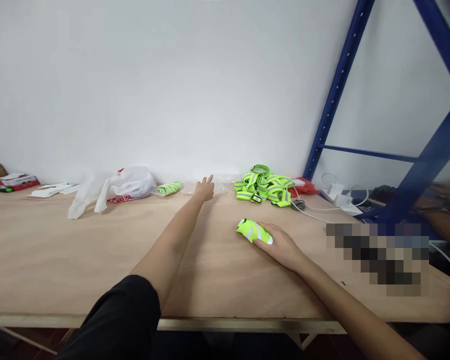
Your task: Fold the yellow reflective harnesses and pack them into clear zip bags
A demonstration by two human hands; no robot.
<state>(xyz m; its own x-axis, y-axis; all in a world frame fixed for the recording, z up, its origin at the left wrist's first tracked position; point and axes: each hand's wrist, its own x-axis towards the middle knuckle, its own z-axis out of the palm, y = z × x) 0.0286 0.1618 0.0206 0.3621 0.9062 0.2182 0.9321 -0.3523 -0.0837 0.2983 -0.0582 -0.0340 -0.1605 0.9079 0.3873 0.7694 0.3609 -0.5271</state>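
Observation:
My right hand (pixel 281 246) is closed around a rolled-up neon-yellow reflective strap (pixel 253 230), which rests on the wooden table. My left arm stretches toward the wall, and my left hand (pixel 205 189) is at the clear plastic bags (pixel 221 187) with its fingers apart; whether it touches them I cannot tell. To the right of that hand lies a tangled pile of neon-yellow reflective straps (pixel 264 185) with black buckles. On its left is a bagged neon-yellow strap bundle (pixel 168 188).
A white plastic carrier bag (pixel 135 182), white papers (pixel 54 189) and a red-and-white box (pixel 13 181) lie along the wall. At right are a red bag (pixel 305 187), white chargers with cables (pixel 339 196), and a blue metal rack (pixel 332 100). Another person's arm (pixel 444 222) shows far right.

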